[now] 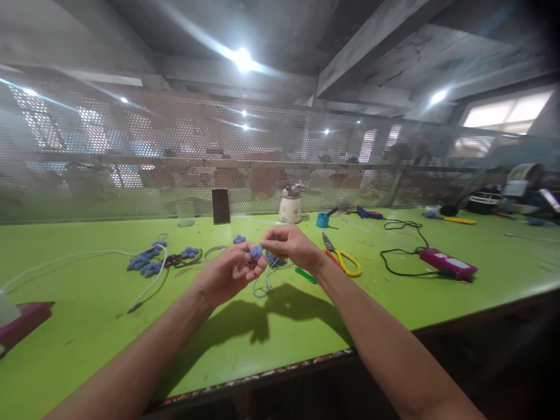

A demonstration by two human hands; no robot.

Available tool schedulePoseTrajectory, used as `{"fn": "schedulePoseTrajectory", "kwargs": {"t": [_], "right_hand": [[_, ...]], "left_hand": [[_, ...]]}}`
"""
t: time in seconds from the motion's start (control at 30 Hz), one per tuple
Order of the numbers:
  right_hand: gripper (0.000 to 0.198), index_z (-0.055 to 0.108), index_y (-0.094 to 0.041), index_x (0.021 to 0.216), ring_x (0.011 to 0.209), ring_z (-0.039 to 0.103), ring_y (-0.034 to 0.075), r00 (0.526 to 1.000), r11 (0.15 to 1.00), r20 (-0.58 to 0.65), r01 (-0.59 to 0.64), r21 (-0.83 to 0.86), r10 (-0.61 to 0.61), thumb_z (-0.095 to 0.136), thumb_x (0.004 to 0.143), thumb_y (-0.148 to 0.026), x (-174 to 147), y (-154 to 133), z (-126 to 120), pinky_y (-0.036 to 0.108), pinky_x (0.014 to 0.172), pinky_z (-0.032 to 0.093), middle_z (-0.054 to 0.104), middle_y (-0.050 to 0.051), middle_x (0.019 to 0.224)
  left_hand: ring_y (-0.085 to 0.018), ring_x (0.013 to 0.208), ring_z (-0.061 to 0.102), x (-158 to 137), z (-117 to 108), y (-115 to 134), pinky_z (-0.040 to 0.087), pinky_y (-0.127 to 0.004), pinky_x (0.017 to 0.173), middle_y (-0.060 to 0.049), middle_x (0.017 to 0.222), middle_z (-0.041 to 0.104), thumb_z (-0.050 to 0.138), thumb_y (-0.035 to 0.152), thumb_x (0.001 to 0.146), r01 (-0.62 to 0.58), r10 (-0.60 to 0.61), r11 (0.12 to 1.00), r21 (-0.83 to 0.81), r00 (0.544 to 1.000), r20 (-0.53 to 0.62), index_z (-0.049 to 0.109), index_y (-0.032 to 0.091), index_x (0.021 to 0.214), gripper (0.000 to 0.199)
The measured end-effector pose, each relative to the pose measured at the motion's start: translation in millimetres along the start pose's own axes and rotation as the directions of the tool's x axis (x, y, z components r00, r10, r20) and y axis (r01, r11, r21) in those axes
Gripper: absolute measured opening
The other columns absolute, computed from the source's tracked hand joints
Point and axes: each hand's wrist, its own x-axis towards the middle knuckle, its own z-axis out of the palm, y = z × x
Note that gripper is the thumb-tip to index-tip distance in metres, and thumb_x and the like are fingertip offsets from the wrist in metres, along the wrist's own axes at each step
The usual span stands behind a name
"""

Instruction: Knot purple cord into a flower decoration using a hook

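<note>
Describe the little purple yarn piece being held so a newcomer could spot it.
Start with the green table, then find the left hand above it. At its fingertips is a small, rounded purple yarn piece. Unlike the purple pieces lying on the table to the left, it is held in the air.

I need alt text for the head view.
A bare left hand holds a small round purple yarn piece over a bright green table; the bare right hand pinches beside it. Scissors with red and yellow handles lie to the right, more purple pieces to the left.
</note>
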Motion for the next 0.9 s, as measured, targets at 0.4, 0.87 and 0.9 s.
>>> {"fn": "schedulePoseTrajectory", "kwargs": {"t": [0.4, 0.87, 0.9], "right_hand": [[0.021, 0.068, -0.014, 0.07, 0.045, 0.03, 0.006, 1.0, 1.0, -0.003, 0.011, 0.006, -0.011, 0.072, 0.072, -0.034, 0.8, -0.3, -3.6, 0.022, 0.044, 0.023, 0.042, -0.006, 0.047], [0.023, 0.068, -0.014, 0.066, 0.057, 0.045, 0.009, 0.987, 0.958, -0.092, 0.1, -0.269, -0.129, 0.073, 0.068, -0.036, 2.0, -10.7, 5.1, 0.025, 0.055, 0.035, 0.058, 0.0, 0.06], [0.024, 0.068, -0.014, 0.066, 0.056, 0.045, 0.009, 0.988, 0.959, -0.097, 0.093, -0.269, -0.123, 0.073, 0.068, -0.036, 2.4, -9.1, 4.2, 0.024, 0.054, 0.034, 0.058, 0.0, 0.06]], "left_hand": [[-0.007, 0.053, 0.054, 1.0, -0.5, 6.4, 0.046, -0.013, 0.052, -0.006, 0.061, 0.061, 0.065, 0.005, 0.066, 0.023, -0.016, 0.999, 0.05, 0.99, -0.138, 0.07, 0.005, 0.072, 0.008], [-0.007, 0.052, 0.051, -0.7, -6.4, 4.3, 0.043, -0.017, 0.053, -0.005, 0.059, 0.06, 0.064, 0.011, 0.067, 0.08, -0.082, 0.991, 0.11, 0.997, 0.013, 0.067, 0.009, 0.067, 0.004], [-0.007, 0.052, 0.05, 0.2, -8.0, 4.6, 0.043, -0.016, 0.052, -0.004, 0.059, 0.059, 0.063, 0.011, 0.067, 0.072, -0.073, 0.993, 0.088, 0.997, 0.006, 0.067, 0.01, 0.066, 0.004]]}}
